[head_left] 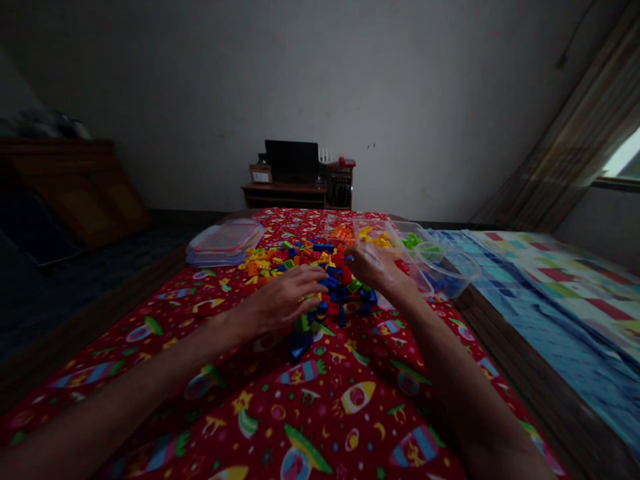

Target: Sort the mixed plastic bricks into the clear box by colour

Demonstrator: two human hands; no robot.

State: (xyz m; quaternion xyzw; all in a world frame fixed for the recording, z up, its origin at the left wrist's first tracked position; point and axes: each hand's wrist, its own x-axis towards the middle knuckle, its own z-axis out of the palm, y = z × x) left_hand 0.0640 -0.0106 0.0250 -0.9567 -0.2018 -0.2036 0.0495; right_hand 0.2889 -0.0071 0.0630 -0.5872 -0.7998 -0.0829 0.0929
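A heap of small plastic building blocks (285,255) in red, yellow, orange, green and blue lies on the red patterned cloth (345,413). My left hand (293,292) hovers at the near left of this heap, its fingers spread over blue and yellow blocks. Just below that hand are a green block (303,325) and a blue block (300,348). At the heap's right side is my right hand (374,264), fingers bent together and pointing down; whatever they pinch is hidden. Beyond it stand clear plastic containers (400,230) with orange, yellow and green blocks sorted by colour.
A round clear tub (470,270) with blue pieces sits at the table's right edge. Stacked plastic lids (225,240) lie at the left. A bed (565,320) adjoins on the right. Against the far wall, a desk (285,193) holds a dark monitor (293,159).
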